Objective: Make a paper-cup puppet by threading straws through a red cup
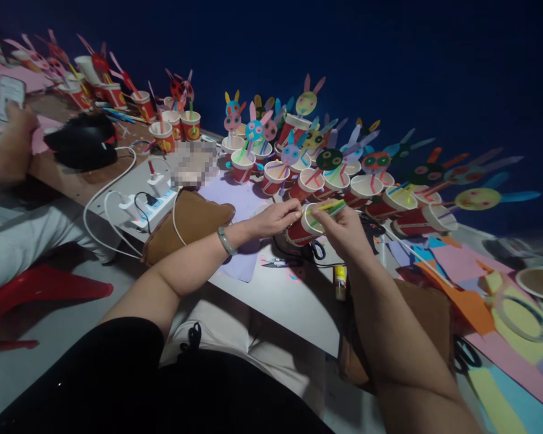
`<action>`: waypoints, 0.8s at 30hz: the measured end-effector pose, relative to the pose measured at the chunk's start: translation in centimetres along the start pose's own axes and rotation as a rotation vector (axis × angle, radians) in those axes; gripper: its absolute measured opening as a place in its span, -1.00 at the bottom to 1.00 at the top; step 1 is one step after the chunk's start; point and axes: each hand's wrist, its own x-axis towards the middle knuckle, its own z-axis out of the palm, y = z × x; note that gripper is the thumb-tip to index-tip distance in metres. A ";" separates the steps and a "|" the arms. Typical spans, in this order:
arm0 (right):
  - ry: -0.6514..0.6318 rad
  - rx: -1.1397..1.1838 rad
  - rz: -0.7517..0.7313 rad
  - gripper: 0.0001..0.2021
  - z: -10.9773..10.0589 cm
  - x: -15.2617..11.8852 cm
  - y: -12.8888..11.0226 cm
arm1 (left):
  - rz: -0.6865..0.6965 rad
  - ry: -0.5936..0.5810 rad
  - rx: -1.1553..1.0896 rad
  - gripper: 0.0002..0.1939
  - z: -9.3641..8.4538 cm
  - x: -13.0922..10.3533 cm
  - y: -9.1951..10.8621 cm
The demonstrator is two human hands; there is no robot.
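Observation:
Near the table's middle, my left hand [278, 218] grips the side of a red and white paper cup [300, 234], which tilts slightly. At the cup's mouth, my right hand [346, 232] pinches thin yellow and green straws [326, 206]; their lower ends are partly hidden by the fingers and rim. Below the cup lie black-handled scissors [318, 249] and small thread snips [278, 263]. A yellow glue stick [339, 283] lies by my right forearm. Behind my hands stand several cups with paper rabbit heads, one with a light-blue face [291, 154].
Coloured paper [464, 259] and a tape roll [522, 318] lie at the right. A power strip [156, 208] with white cables sits at the left, beside a brown cushion-like piece [185, 223]. Another person's hand [20, 123] holds a phone [11, 96] at the far left.

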 end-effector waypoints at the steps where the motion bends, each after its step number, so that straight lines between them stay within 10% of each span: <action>1: 0.038 0.027 -0.006 -0.65 0.1 0.0 0.1 | -0.007 0.002 -0.044 -0.66 0.0 0.0 0.0; 9: 0.126 0.199 0.035 -0.19 0.1 1.0 0.1 | -0.146 0.101 -0.490 -0.36 -0.5 0.7 0.0; 24: 0.300 0.275 -0.184 -0.56 0.5 0.5 0.2 | 0.059 0.336 -0.456 -0.48 -0.3 1.0 -0.8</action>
